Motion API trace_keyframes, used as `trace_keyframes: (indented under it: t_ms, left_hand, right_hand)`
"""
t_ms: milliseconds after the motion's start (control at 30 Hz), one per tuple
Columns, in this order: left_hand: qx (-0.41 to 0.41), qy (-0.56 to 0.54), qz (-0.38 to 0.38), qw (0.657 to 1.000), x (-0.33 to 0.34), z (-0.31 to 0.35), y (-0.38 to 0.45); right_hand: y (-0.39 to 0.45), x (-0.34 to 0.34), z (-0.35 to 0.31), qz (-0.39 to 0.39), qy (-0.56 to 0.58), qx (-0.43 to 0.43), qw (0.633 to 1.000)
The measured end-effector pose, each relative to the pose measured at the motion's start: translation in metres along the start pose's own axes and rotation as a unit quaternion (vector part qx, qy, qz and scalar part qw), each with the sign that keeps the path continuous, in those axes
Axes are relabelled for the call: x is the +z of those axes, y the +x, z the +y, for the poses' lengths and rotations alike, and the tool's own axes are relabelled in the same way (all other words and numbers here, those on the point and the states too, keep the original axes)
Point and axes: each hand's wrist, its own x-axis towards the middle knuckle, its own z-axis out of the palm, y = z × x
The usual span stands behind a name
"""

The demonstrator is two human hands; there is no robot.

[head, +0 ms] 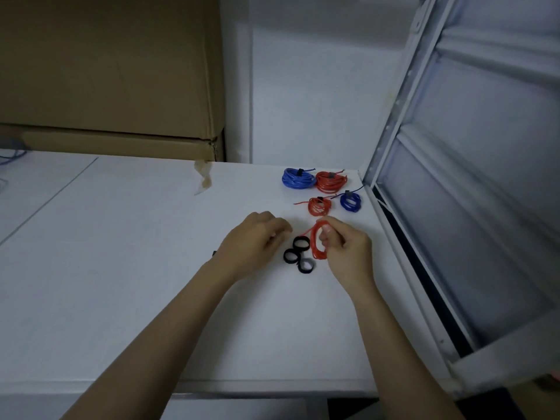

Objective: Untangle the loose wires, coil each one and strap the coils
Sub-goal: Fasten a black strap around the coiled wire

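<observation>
Nearly done: four strapped coils (321, 189) at the table's (121, 268) far right, right hand (345, 250) pinching an unstrapped red coil (318, 245), left hand (257, 241) loosely curled, empty, beside three black straps (298, 254).

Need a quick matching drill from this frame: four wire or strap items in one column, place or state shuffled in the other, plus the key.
Column 1
1. large blue coil
2. small blue coil
3. red coil in the right hand
4. black strap loops

Column 2
A. held off the table, no strap on it yet
B. strapped, far row, left of the large red coil
C. lying loose on the table between the two hands
D. strapped, nearest the table's right edge

Pairs: 1-B, 2-D, 3-A, 4-C
</observation>
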Motion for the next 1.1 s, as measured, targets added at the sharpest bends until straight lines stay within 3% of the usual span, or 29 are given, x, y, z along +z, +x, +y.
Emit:
trace_keyframes:
  t_ms: [167,367,567,900,1100]
  left_hand:
    - [0.084,0.083,-0.097,0.988,0.019,0.006,0.001]
    - [0.123,0.068,-0.072,0.987,0.029,0.009,0.009]
    - [0.087,0.015,-0.043,0.995,0.034,0.010,0.012]
    - [0.113,0.044,-0.119,0.985,0.050,0.046,0.035]
    - [0.107,0.007,-0.150,0.983,0.059,0.064,0.050]
  right_hand:
    - [-0.013,-0.015,0.010,0.009,0.046,0.026,0.999]
    - [-0.019,-0.022,0.012,0.014,0.068,0.053,0.996]
    - [-0.016,-0.029,0.014,0.041,0.080,0.058,0.994]
    - [-0.006,-0.049,0.022,0.093,0.069,0.084,0.990]
    - [-0.010,-0.059,0.033,0.118,0.077,0.116,0.983]
